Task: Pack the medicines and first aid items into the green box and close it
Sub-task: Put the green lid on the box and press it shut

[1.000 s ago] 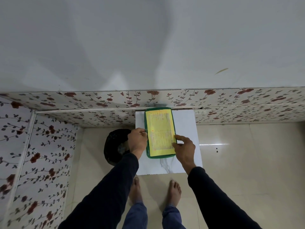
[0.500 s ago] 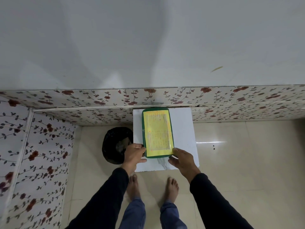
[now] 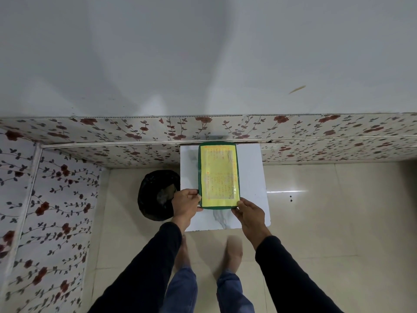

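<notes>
The green box [image 3: 218, 175] lies shut on a small white marble-look table [image 3: 250, 177], its lid covered by a yellow printed label. My left hand [image 3: 186, 204] grips the box's near left corner, fingers curled over the edge. At the near right corner my right hand [image 3: 249, 213] touches the box with its fingertips. No loose medicines or first aid items are in view; the box's inside is hidden.
A black bin [image 3: 158, 195] with a dark liner stands on the floor just left of the table. Floral-patterned wall panels [image 3: 56, 199] run along the left and behind the table. My bare feet [image 3: 233, 249] stand on beige floor tiles in front of it.
Both hands slid from the box's long sides toward me to its near corners. The box stayed flat on the table. My feet shifted slightly.
</notes>
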